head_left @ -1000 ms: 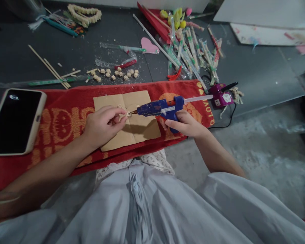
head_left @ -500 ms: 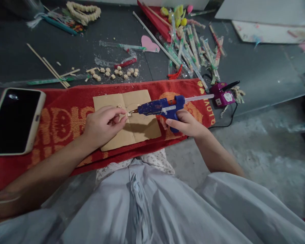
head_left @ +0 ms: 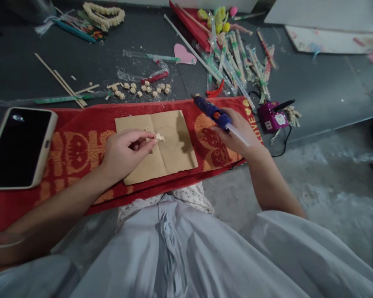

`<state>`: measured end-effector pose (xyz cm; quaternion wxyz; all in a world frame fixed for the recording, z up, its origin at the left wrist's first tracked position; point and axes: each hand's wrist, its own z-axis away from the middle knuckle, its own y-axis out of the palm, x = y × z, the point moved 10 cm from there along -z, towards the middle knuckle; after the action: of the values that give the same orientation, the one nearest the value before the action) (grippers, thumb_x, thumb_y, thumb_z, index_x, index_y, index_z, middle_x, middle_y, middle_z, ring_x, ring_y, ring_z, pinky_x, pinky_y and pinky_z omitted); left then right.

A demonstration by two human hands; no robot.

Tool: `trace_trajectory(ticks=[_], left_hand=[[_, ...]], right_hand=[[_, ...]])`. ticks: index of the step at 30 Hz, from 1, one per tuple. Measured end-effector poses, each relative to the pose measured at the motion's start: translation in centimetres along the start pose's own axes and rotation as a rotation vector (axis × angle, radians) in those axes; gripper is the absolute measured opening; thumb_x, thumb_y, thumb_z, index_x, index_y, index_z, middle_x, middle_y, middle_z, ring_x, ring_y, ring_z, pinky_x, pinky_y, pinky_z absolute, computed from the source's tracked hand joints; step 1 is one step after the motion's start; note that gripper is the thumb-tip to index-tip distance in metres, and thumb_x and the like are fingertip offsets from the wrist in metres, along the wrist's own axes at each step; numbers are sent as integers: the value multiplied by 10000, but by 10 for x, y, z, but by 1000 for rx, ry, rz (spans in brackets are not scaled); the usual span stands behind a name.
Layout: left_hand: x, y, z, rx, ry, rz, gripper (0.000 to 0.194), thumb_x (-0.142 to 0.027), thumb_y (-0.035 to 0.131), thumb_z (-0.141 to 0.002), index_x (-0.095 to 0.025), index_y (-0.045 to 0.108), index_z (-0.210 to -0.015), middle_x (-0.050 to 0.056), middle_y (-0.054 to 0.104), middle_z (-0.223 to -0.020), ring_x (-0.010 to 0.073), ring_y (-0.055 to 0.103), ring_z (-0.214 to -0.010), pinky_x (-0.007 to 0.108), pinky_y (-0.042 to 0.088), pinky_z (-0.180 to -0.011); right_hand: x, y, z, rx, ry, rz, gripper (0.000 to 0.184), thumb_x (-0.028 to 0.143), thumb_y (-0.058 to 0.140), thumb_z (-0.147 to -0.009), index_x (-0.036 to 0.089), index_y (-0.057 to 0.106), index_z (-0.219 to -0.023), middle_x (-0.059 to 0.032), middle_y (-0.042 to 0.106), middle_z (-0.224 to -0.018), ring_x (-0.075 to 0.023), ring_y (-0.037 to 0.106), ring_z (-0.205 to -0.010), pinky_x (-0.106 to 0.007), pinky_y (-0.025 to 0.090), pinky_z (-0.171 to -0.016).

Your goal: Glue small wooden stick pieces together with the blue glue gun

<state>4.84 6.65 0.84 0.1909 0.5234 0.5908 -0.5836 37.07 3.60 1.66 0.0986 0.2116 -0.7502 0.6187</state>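
Observation:
Between thumb and forefinger, my left hand (head_left: 129,151) pinches a small bundle of short wooden stick pieces (head_left: 159,137) over the creased brown paper (head_left: 177,155). A faint drawn curve shows on that paper, and another small wooden piece (head_left: 148,129) lies partly behind my fingers. My right hand (head_left: 238,130) is wrapped round a blue glue gun (head_left: 211,112) to the right of the paper. Its nozzle points up and left, away from the wooden bundle, and a clear glue stick (head_left: 238,135) sticks out of its back end.
Beneath the paper lies a red towel (head_left: 71,120), with a phone (head_left: 20,149) at its left. Several small wooden bundles (head_left: 133,87) are scattered behind it. Wrapped chopsticks (head_left: 236,54) pile up at the back right, near a purple power socket (head_left: 272,116) with a cord.
My right hand has drawn the glue gun away to the right and turned its nozzle upward. My left hand stays in place, still pinching the wooden bundle.

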Motion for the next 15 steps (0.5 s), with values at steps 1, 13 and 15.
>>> trace_trajectory(ticks=[1,13,15], left_hand=[[3,1,0,3,-30,26,230,-560,807,-1030,-348,894,-1009,-6,792,-774,169,640,-618,338,519,-590],[28,16,-4,-10,-384,398,491,-664,1010,-720,-221,839,-847,40,783,-767,148,637,-592,271,514,-489],[31,17,-2,-31,-444,434,519,-683,996,-698,-212,827,-834,14,719,-690,110,533,-508,236,387,-418]], right_hand=[[-7,2,-2,-7,-11,106,478,474,613,-1066,186,682,-1440,-229,784,-1351,-433,743,-1274,-637,615,-1165],[89,-5,5,-88,-304,503,349,261,478,-1162,190,720,-1403,-174,772,-1158,-344,729,-1095,-503,620,-1013],[145,-4,9,-275,-518,495,264,260,480,-1203,218,740,-1180,-95,759,-1011,-257,688,-927,-394,579,-863]])
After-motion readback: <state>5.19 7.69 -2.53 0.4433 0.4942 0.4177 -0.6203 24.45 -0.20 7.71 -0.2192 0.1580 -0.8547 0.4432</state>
